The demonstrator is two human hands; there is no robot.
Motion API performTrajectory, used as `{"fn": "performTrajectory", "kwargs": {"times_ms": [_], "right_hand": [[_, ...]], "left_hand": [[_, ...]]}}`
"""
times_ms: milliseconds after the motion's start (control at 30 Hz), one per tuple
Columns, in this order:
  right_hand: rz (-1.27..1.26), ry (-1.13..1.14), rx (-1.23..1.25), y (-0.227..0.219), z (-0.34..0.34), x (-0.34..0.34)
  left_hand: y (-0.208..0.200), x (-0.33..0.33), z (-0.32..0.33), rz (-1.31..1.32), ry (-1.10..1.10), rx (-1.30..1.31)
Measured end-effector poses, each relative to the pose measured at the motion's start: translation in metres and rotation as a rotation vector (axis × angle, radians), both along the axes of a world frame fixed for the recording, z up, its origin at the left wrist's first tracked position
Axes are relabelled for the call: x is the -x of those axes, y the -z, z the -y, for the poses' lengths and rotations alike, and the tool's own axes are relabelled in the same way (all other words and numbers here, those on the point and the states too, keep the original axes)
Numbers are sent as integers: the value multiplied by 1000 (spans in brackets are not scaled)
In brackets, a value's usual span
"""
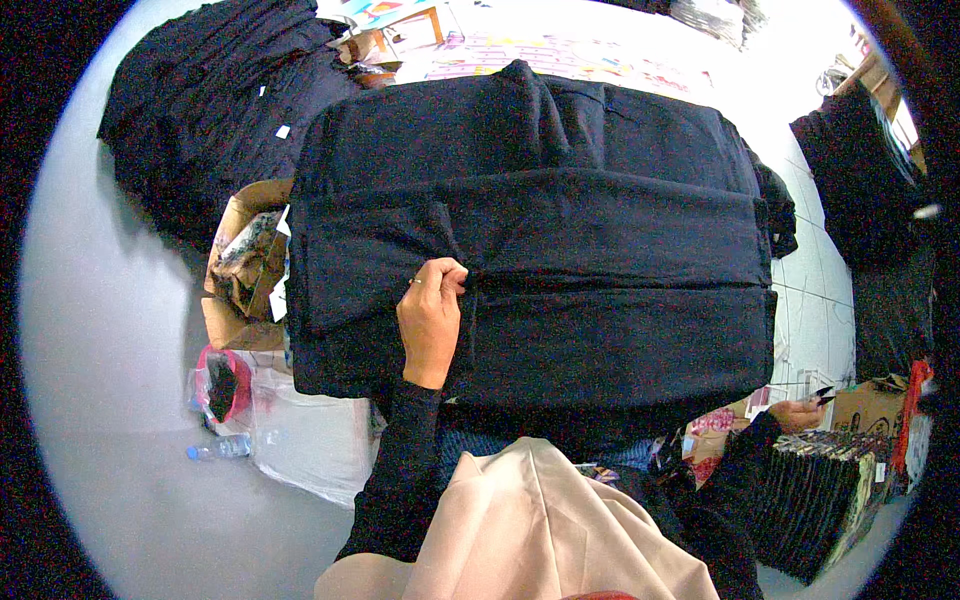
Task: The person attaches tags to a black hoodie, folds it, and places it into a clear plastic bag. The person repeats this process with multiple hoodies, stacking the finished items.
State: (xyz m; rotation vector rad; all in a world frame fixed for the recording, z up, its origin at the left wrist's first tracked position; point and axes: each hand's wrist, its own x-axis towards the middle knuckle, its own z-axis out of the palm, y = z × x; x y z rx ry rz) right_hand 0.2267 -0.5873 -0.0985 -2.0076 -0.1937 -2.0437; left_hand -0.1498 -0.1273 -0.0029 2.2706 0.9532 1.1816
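Observation:
Black cloth (620, 340) lies spread in front of me in folded layers, with creases running across it and a raised fold at its far edge. My left hand (431, 325), a ring on one finger, is closed on the cloth left of the middle, and creases fan out from the pinch. Off to the right, beyond the cloth's near corner, my right hand (797, 415) is closed around a small dark pointed tool (824, 396). That tool is too small to name surely. Just below this hand stands a stack of folded dark cloth pieces (815, 500).
A large heap of black cloth (210, 110) lies at the far left. An open cardboard box (240, 265) touches the work's left side. Nearer are a clear plastic bottle (220, 447) and a white plastic bag (315, 440). More black cloth (870, 190) hangs at right.

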Motion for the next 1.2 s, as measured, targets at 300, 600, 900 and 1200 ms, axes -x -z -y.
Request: {"fn": "performTrajectory", "kwargs": {"times_ms": [300,600,900,1200], "right_hand": [[-1116,-1139,-82,-111,-236,138],[-1304,-1169,618,-128,-351,266],[-1268,-1089,623,-115,-356,272],[-906,-1427,-665,-109,-270,148]], "left_hand": [[1,-1,-1,-43,-25,-77],[4,-2,-3,-59,-48,-175],[4,-1,-2,-54,-35,-112],[-13,59,-42,452,106,354]]}}
